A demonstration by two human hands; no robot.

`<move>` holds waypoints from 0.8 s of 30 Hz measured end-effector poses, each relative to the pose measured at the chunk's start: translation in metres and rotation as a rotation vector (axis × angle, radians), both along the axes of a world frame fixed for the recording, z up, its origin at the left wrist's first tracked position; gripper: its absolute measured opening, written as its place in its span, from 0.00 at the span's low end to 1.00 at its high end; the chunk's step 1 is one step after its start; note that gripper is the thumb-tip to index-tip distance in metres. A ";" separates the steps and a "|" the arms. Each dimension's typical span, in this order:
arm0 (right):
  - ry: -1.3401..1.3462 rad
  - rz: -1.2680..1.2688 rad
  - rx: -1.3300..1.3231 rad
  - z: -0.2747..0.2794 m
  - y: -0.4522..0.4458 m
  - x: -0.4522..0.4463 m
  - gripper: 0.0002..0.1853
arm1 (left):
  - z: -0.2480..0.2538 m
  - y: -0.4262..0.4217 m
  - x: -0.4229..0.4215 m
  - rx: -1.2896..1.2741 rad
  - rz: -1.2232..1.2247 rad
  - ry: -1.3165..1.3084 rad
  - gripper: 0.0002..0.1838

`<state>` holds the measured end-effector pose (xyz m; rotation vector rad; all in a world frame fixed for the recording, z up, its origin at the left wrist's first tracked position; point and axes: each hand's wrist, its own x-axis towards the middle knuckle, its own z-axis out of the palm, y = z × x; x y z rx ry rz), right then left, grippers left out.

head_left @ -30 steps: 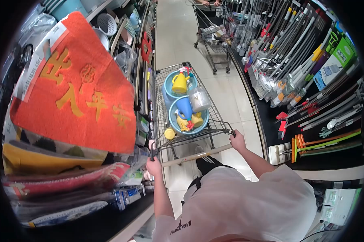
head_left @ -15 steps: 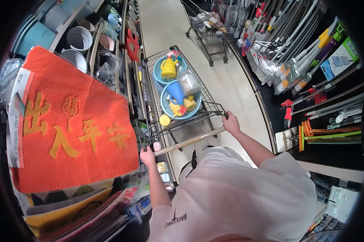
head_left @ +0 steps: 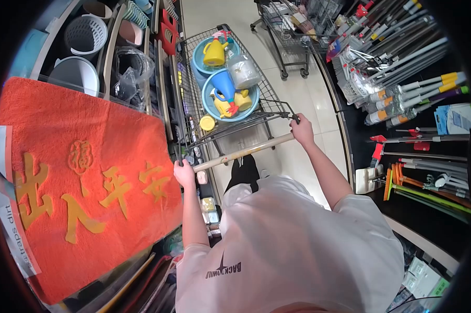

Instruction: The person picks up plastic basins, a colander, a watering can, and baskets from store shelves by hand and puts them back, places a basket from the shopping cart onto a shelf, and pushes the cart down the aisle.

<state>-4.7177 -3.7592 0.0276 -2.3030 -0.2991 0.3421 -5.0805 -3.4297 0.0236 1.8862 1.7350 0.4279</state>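
Observation:
My left hand (head_left: 184, 173) is closed around the left end of the shopping cart's handle (head_left: 244, 152), and my right hand (head_left: 302, 129) grips its right end. In front of me, the wire shopping cart (head_left: 269, 107) carries two light-blue basins (head_left: 208, 108). A yellow watering can (head_left: 214, 53) lies in the far basin. The near one holds a blue watering can (head_left: 222, 86) and yellow items whose kind I cannot make out. Beside them are a translucent plastic container (head_left: 244, 73) and a small yellow-lidded tub (head_left: 207, 123).
A large red mat (head_left: 115, 146) with gold characters stands close on my left, below shelves of bins (head_left: 85, 35). Another loaded cart (head_left: 293, 31) stands ahead at right. Mops (head_left: 402, 99) and brooms (head_left: 389, 182) line the right shelf. Tiled floor (head_left: 314, 104) runs between.
The view has shifted along the aisle: the red mat looks larger and closer, and the other cart sits further right. Both hands keep hold of the handle.

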 end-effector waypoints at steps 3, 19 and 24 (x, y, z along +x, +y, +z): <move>0.143 -0.072 0.082 0.018 0.027 0.020 0.12 | 0.000 0.021 0.024 -0.083 -0.009 -0.077 0.23; 0.191 -0.133 0.128 0.018 0.118 0.166 0.11 | 0.040 0.105 0.169 -0.012 -0.036 0.009 0.26; 0.165 -0.125 0.125 0.022 0.166 0.211 0.12 | 0.037 0.150 0.220 -0.035 0.001 -0.001 0.24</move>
